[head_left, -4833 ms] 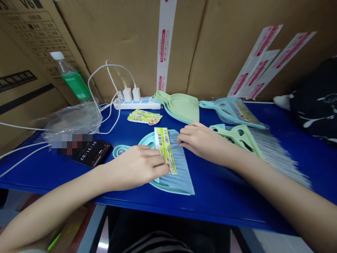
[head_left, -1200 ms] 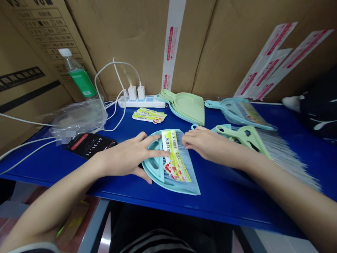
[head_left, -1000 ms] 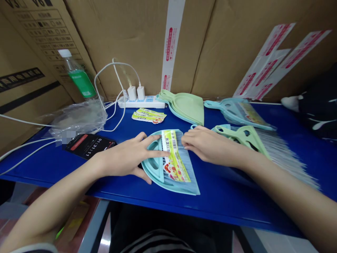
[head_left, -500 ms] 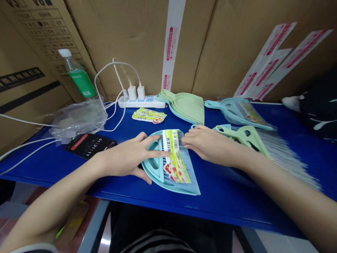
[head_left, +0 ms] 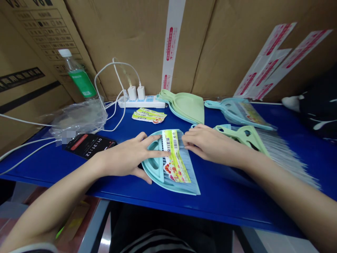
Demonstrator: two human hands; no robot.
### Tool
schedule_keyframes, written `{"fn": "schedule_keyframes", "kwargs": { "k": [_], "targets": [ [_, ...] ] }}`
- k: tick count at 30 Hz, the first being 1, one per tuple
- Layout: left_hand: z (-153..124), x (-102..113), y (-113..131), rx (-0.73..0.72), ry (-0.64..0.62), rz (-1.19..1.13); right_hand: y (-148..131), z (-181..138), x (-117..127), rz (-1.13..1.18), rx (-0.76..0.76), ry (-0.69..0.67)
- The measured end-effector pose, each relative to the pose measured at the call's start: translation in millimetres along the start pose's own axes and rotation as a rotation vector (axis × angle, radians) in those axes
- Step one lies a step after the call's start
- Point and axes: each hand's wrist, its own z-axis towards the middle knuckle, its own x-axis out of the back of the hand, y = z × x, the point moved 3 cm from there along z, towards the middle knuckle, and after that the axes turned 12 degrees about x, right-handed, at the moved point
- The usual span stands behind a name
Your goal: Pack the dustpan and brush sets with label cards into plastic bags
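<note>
A light blue hand brush [head_left: 158, 168] lies in a matching blue dustpan [head_left: 184, 188] near the front edge of the blue table [head_left: 223, 196]. A yellow-green printed label [head_left: 175, 158] lies across the bristles. My left hand [head_left: 129, 158] rests flat on the brush handle, fingers spread, index finger on the label's left edge. My right hand [head_left: 205, 142] lies at the label's upper right, fingertips pressing on the bristles beside it.
Stacked green dustpans [head_left: 184, 105], a packed blue set [head_left: 237, 112] and a green brush [head_left: 244, 135] lie behind. Spare labels [head_left: 149, 115], a power strip [head_left: 142, 102], a phone [head_left: 89, 144], plastic bags [head_left: 76, 117] and a bottle [head_left: 77, 75] sit left. Cardboard boxes [head_left: 126, 42] close the back.
Since 4.8 s ago the label has been turned and laid lower across the bristles, and my left hand has shifted onto the handle. In the last second almost nothing moves.
</note>
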Motion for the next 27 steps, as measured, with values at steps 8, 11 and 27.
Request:
{"fn": "schedule_keyframes", "kwargs": {
  "k": [8,11,27],
  "targets": [
    [-0.2,-1.1,-1.0,0.004,0.003,0.003,-2.2,0.8,2.4,-0.01,0.008,0.006],
    [0.1,-1.0,-0.8,0.003,0.002,0.003,-3.8,0.3,3.5,-0.022,0.026,-0.008],
    [-0.9,-2.5,-2.3,0.025,-0.001,-0.036,-0.4,-1.1,9.7,0.027,-0.128,0.0]
  ]
}}
